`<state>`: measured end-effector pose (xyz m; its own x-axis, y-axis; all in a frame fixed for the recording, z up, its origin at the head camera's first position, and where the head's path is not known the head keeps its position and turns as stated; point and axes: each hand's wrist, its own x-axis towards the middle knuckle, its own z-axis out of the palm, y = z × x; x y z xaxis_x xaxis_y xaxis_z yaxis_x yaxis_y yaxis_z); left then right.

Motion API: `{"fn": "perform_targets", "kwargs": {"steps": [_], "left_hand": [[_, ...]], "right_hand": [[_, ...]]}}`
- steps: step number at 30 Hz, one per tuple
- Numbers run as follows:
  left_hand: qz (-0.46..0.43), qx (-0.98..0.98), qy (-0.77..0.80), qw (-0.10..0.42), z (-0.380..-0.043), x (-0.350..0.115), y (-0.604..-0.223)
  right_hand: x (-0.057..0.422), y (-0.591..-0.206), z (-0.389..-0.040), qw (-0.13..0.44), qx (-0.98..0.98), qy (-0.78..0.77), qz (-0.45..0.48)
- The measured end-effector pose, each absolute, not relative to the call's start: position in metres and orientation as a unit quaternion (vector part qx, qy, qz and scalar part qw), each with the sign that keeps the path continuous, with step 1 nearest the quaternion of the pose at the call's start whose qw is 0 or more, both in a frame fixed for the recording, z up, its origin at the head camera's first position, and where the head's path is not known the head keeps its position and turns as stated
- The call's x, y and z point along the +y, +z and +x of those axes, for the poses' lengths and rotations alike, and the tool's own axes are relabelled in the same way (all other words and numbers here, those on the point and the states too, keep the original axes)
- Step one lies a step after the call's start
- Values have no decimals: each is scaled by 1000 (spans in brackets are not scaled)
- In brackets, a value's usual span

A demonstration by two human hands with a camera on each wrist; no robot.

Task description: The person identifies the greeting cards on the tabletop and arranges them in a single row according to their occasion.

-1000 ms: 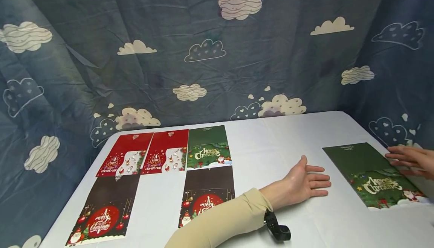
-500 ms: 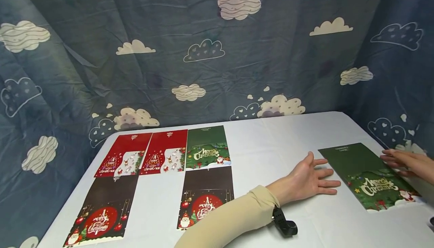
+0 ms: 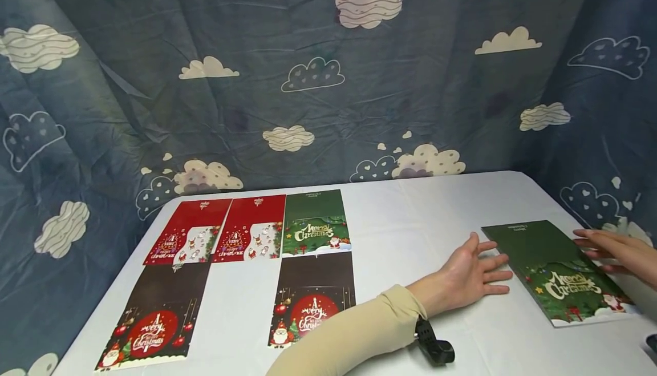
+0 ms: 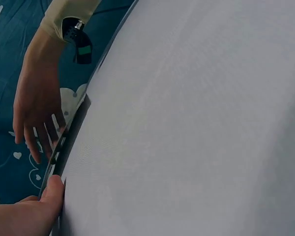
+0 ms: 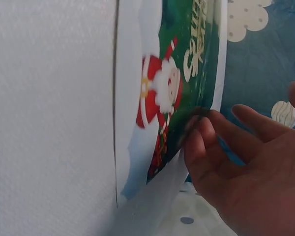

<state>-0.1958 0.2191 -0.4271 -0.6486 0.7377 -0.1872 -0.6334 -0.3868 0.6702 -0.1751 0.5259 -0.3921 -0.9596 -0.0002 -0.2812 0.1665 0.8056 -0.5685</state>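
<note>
A green Christmas card (image 3: pixel 544 247) with gold "Merry Christmas" lettering and a Santa lies flat at the right of the white table. My left hand (image 3: pixel 464 276) stands on edge at its left side, fingers straight and thumb up, fingertips right at the card's edge. Across the card, my right hand (image 3: pixel 618 250) extends straight fingers to its right edge. In the right wrist view, fingertips of the right hand (image 5: pixel 250 172) meet the card's edge near the Santa (image 5: pixel 162 88). In the left wrist view, the left thumb (image 4: pixel 54 189) shows beside the card, seen nearly edge-on.
On the left lie two red cards (image 3: pixel 197 211) (image 3: pixel 262 210), another green card (image 3: pixel 314 207) and two dark cards (image 3: pixel 174 287) (image 3: pixel 315 270), in rows. A cloud-print curtain (image 3: pixel 318 108) hangs behind the table (image 3: pixel 410 222). A black wrist camera (image 3: pixel 436 347) sits under the left sleeve.
My left hand has moved right, up to the green card's left edge. My right hand and the card have shifted slightly left. The other cards stay in place.
</note>
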Motion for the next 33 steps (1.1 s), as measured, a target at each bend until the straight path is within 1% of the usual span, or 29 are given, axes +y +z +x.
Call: {"fn": "perform_targets", "kwargs": {"steps": [6, 15, 21, 27, 30, 33], "left_hand": [[69, 376, 836, 394, -200, 213, -425], [65, 396, 843, 358, -215, 196, -423], [66, 413, 840, 345, -227, 178, -420], [61, 420, 844, 327, -241, 159, -413], [56, 417, 849, 319, -247, 151, -410], [56, 418, 852, 311, -253, 142, -407]], "right_hand": [[523, -395, -177, 139, 928, -345, 38], [510, -394, -178, 98, 919, -382, 11], [489, -386, -181, 80, 900, -428, 13], [467, -383, -188, 51, 887, -458, -19], [459, -381, -194, 47, 872, -487, -33], [452, -379, -200, 55, 854, -516, -39]]}}
